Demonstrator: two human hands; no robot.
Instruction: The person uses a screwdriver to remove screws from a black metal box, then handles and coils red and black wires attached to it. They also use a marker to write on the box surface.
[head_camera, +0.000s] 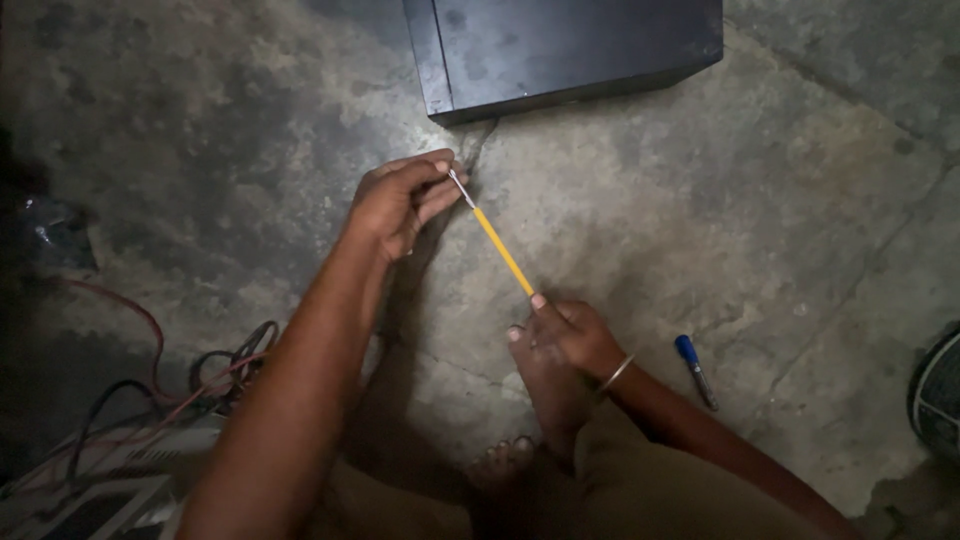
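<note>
Left hand pinches the bare metal tip of a thin yellow-sleeved wire between thumb and fingertips; the remaining fingers curl in, so the hand is nearly closed on the end. Right hand grips the lower end of the same wire, thumb and forefinger closed around the yellow insulation, a thin bangle at the wrist.

Wire runs straight and taut on a diagonal between the two hands, above the concrete floor, not touching it. My reading: holding both ends apart keeps it straight and the exposed tip steady for the fingers working on it.

Right hand rests against the person's bare foot, which likely braces it.

Surroundings: black box on the floor just beyond the left hand, apart from the wire. Blue-handled screwdriver lies on the floor just right of the right wrist, within reach, untouched. Red and black cables tangle at lower left, beside a pale device too dim to identify.
</note>
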